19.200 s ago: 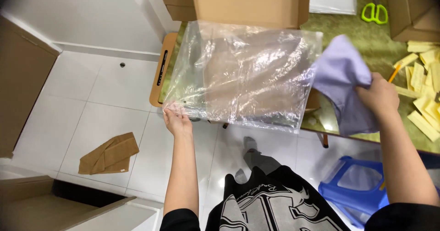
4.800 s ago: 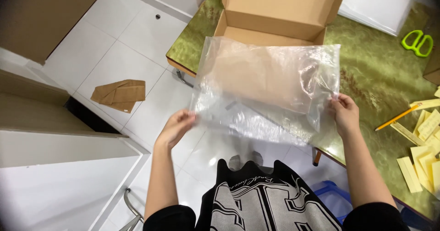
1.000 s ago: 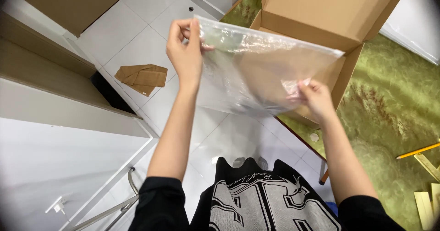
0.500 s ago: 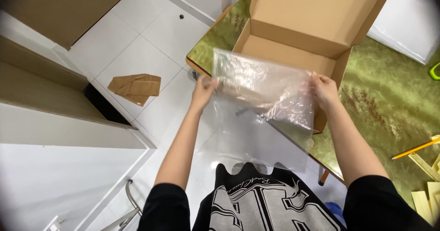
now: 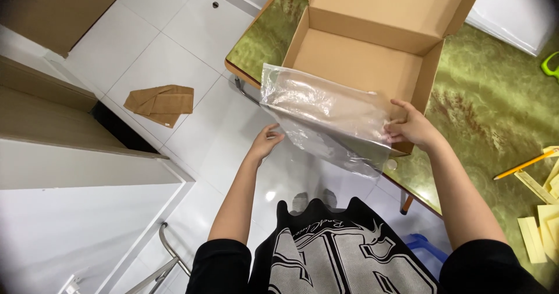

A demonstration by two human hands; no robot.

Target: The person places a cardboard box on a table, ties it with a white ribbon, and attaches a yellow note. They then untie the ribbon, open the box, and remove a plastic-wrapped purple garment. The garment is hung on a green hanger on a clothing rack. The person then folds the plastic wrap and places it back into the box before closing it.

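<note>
- Plastic bag [image 5: 326, 110], clear and floppy, hangs over the front edge of the open cardboard box [image 5: 372, 43].
- Its top part lies over the inside of the box, and its bottom part droops down past the table edge toward the white tiled floor [image 5: 174, 55].
- Something pale seems to sit inside the bag, but it is too blurry to tell what it is.
- It looks like the packing is partly done: the box is open and ready, and the bag is at the box, yet it is not all the way inside.
- What is left, I think, is to get the whole bag down flat in the box and then shut the lid.
- Right hand [image 5: 414, 128] grips the right end of the bag, with the fingers [image 5: 399, 108] curled closed on the plastic, just by the box's front right corner.
- Left hand [image 5: 265, 142] is at the lower left edge of the bag, with its fingers bent and touching the plastic; I cannot tell if they pinch it or only push it.
- So the bag stretches between the two hands, with the box right behind it.
- Green table [image 5: 495, 107] holds the box, and a yellow pencil [image 5: 527, 164] and pale paper strips [image 5: 541, 224] lie far off to the right.
- Folded brown cardboard piece [image 5: 160, 103] lies on the floor, well apart from the hands.
</note>
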